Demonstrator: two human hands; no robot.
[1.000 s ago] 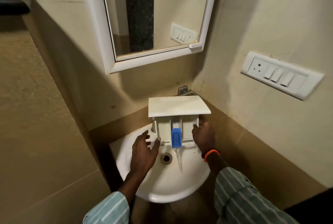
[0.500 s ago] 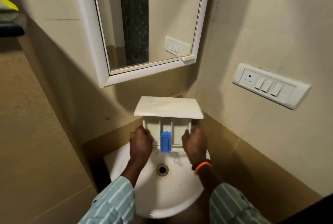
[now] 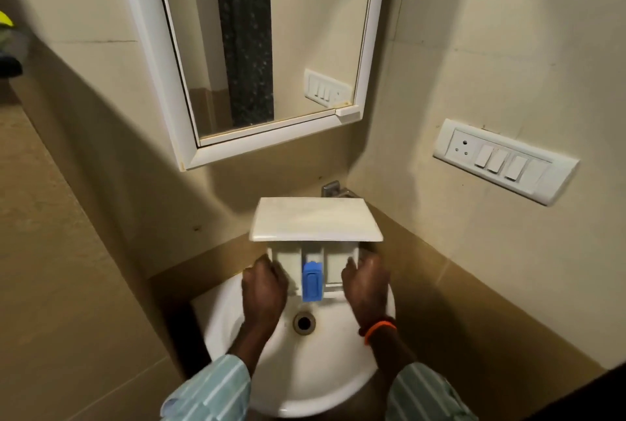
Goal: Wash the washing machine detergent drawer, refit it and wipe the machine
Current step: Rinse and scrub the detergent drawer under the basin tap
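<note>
The white detergent drawer stands on end above the round white sink, its front panel facing up. A blue siphon cap sits in its middle compartment. My left hand grips the drawer's left side wall. My right hand, with an orange band at the wrist, grips the right side wall. The drain hole lies just below the drawer.
A metal tap pokes out behind the drawer in the wall corner. A white-framed mirror hangs above. A switch and socket panel is on the right wall. Tiled walls close in on both sides.
My left hand moved from open beside the drawer to gripping its left side. The water running off the drawer has stopped. The drawer is held by both hands above the basin.
</note>
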